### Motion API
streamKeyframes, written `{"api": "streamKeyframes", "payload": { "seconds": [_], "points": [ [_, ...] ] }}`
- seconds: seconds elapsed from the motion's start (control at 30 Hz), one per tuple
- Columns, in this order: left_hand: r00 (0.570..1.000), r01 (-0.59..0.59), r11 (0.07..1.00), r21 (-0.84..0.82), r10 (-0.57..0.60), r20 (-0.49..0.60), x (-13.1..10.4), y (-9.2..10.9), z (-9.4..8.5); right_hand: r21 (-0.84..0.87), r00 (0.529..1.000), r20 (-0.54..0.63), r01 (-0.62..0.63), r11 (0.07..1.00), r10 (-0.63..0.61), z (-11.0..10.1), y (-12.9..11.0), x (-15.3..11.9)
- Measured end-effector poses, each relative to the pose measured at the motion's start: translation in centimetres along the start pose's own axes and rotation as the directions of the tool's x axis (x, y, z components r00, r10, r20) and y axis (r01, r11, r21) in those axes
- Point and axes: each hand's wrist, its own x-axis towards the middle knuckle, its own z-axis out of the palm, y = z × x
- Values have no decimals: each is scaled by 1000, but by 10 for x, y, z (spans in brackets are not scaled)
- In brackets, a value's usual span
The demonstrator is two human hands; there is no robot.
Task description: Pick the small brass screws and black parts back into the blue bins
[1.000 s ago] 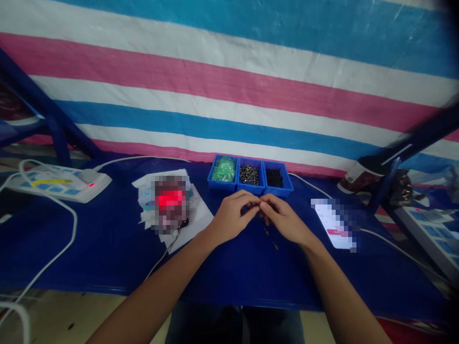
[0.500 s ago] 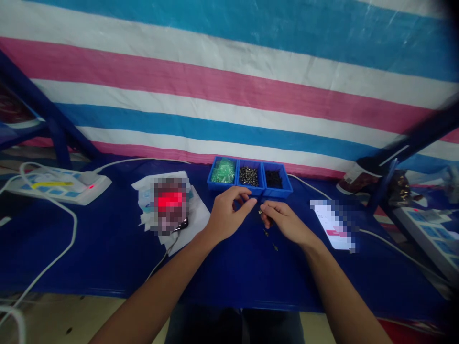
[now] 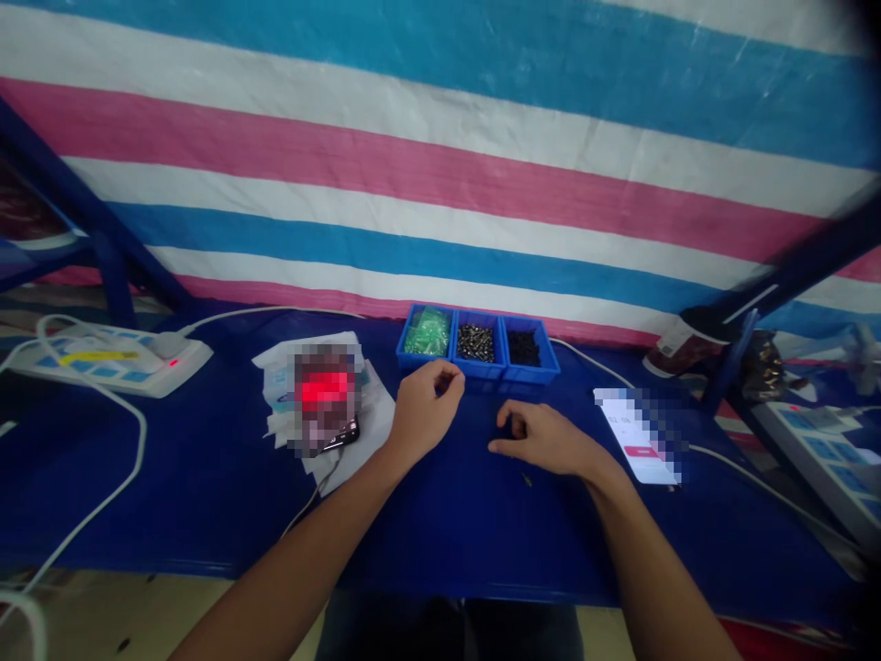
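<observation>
My left hand point(image 3: 428, 404) is just in front of the blue bins, thumb and forefinger pressed together; whatever lies between them is too small or hidden to make out. To its right, my right hand point(image 3: 543, 439) hovers low over the blue table, thumb and fingers apart with nothing visible between them. A small dark metallic piece point(image 3: 527, 479) lies on the table below the right hand. Beyond the hands stand three joined blue bins: one has green translucent pieces point(image 3: 428, 332), the middle one shiny metal pieces point(image 3: 476, 343), the right one black pieces point(image 3: 523, 348).
A lit phone point(image 3: 637, 436) lies at the right, with a cup point(image 3: 678, 344) behind it. On the left, white papers point(image 3: 375, 404) carry a blurred-out device. Power strips point(image 3: 138, 372) and white cables occupy both sides. A striped sheet point(image 3: 440, 165) hangs behind the table.
My left hand has drawn left and closed its fingertips. My right hand has opened and moved slightly down, and the small piece it pinched no longer shows there.
</observation>
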Motion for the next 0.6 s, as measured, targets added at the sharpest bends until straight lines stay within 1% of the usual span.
{"api": "streamKeyframes", "payload": {
  "seconds": [0.1, 0.27, 0.4, 0.47, 0.6],
  "points": [
    [999, 0, 1000, 18, 0, 34, -1, -1, 2, -62, 998, 60, 29, 998, -25, 1, 3, -1],
    [997, -13, 999, 33, 11, 82, -3, 0, 4, -29, 992, 93, 86, 996, -83, 2, 3, 0],
    [995, -15, 999, 45, 10, 94, -4, 0, 4, -76, 996, 87, 44, 996, -37, -1, 1, -3],
    [996, -15, 999, 50, 10, 93, -3, -1, 4, -110, 994, 103, 33, 993, -22, -3, 1, -5],
    [996, -3, 999, 46, -1, 94, -3, 1, 3, -117, 991, 121, 63, 991, -49, -3, 1, -6]
  ]
}}
